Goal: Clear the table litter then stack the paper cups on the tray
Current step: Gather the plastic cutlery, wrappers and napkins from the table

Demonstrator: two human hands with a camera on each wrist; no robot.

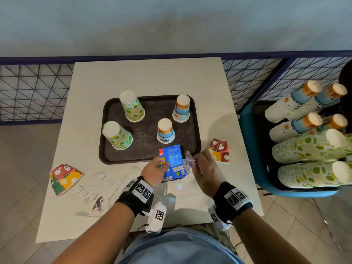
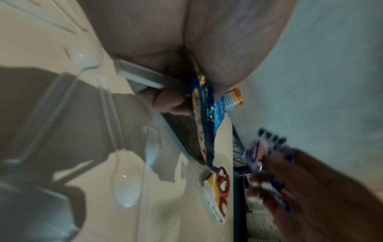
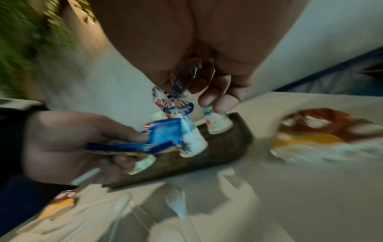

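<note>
My left hand [image 1: 159,168] pinches a blue snack packet [image 1: 172,162] just above the table, at the near edge of the dark tray [image 1: 148,155]. Beside it, my right hand [image 1: 202,164] holds a small crinkled wrapper [image 1: 189,159], which the right wrist view shows as a wrapper [image 3: 174,101] with red and blue print. Several paper cups stand upside down on the tray: two with green spots [image 1: 132,106] [image 1: 117,135] and two with blue and orange [image 1: 182,108] [image 1: 165,130]. Crushed red and yellow cups lie on the table at left [image 1: 63,179] and right [image 1: 219,151].
White plastic forks and spoons [image 1: 106,184] lie scattered on the white table [image 1: 152,77] left of my hands, with a small dark wrapper [image 1: 98,202] among them. A blue bin [image 1: 253,149] to the right holds long stacks of cups [image 1: 308,147]. A wire fence [image 1: 34,88] runs behind.
</note>
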